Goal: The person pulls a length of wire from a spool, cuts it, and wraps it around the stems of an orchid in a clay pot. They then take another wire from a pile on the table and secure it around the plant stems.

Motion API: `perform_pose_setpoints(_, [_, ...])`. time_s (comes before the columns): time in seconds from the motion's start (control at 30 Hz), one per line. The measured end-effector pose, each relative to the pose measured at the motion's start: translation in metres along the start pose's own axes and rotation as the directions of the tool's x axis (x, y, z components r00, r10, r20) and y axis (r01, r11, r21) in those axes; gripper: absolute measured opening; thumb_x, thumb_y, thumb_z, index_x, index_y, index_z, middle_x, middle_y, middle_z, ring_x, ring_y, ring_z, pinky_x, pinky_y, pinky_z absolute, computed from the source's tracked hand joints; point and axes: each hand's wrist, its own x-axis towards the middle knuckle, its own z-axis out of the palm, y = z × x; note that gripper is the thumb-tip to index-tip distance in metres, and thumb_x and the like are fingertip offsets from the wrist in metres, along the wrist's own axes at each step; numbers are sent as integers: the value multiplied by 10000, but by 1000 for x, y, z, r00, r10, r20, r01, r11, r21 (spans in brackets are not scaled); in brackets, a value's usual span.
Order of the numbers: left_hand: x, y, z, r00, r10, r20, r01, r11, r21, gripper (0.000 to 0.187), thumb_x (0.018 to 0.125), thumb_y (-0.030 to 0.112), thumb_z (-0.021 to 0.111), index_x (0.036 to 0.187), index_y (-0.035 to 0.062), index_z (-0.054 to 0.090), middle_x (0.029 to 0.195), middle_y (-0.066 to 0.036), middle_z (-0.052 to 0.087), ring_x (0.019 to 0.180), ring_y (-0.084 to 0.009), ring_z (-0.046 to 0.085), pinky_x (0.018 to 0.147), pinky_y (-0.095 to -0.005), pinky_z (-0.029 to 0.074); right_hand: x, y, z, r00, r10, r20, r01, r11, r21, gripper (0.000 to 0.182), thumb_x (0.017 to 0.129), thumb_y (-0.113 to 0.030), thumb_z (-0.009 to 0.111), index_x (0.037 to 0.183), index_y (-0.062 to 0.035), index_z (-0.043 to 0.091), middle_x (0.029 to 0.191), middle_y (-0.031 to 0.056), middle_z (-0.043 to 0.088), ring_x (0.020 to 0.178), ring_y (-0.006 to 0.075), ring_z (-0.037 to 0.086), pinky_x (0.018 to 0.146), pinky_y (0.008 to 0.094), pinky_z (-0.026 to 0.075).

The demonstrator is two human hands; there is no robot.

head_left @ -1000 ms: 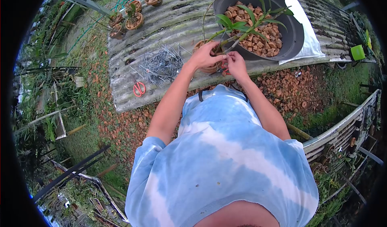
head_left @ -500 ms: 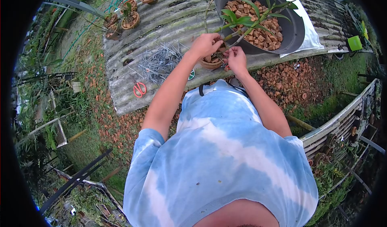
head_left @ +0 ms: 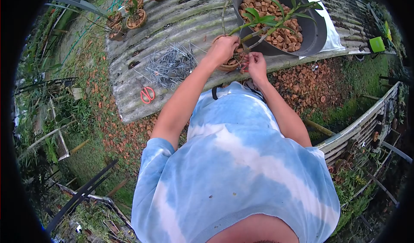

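Note:
A small clay pot (head_left: 229, 66) stands near the front edge of the corrugated sheet, and the long stems of a leafy plant (head_left: 261, 20) rise from it over a large grey tub. My left hand (head_left: 223, 49) lies over the pot's left side, its fingers curled at the stem base; what they hold is hidden. To the right of the pot is my right hand (head_left: 256, 66), its fingers pinched together beside something small and red. What that pinch holds is too small to make out.
The grey tub (head_left: 321, 29) of brown chunks sits on a white sack (head_left: 331, 36). A heap of metal wires (head_left: 170, 65) and red-handled scissors (head_left: 147, 95) lie left on the corrugated sheet (head_left: 129, 81). Several potted plants stand at the back left.
My right hand has moved slightly right, away from the stem base. My left hand remains at the pot. The green round item beside the pot no longer shows.

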Motion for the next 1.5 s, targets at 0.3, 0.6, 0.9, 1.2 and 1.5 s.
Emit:
perform_pose_setpoints(0.3, [-16,-1,4,990,77,-118,-80,997,-19,159,994,132,633,1079,0,654,1031,-235,700,950,-454,673,810,-506,538,-8,-2,0,993,-110,35,113,988,-106,170,1095,-117,541,1132,49,542,1011,117,663,878,153,685,771,296,614])
perform_pose_setpoints(0.6, [-32,11,18,965,31,-259,-39,999,-25,135,984,95,655,1069,-7,638,991,-223,685,900,-451,674,742,-494,542,-8,15,2,991,-102,82,110,988,-107,213,1114,-183,535,1176,21,523,1008,95,639,871,139,664,788,288,589])
perform_pose_setpoints(0.9, [-29,9,27,972,-109,-210,79,986,-146,154,951,77,694,1073,-7,650,977,-212,753,921,-383,746,777,-426,579,-3,23,2,993,-18,121,20,1000,-14,232,1122,-199,515,1205,17,521,1027,97,616,897,152,662,846,291,588])
perform_pose_setpoints(1.2, [-42,10,30,932,-177,-318,153,983,-99,134,943,78,707,1047,-1,678,991,-189,755,924,-369,747,783,-412,578,6,17,6,980,-96,177,110,991,-70,193,1093,-149,555,1155,34,544,1010,106,661,824,156,694,727,300,607])
perform_pose_setpoints(1.5, [-42,6,33,947,-158,-278,137,986,-94,162,950,61,683,1105,16,674,1052,-184,744,978,-359,733,805,-421,576,4,2,12,999,40,33,-39,999,-6,216,1097,-180,560,1195,12,552,1047,92,653,902,147,689,708,296,607])
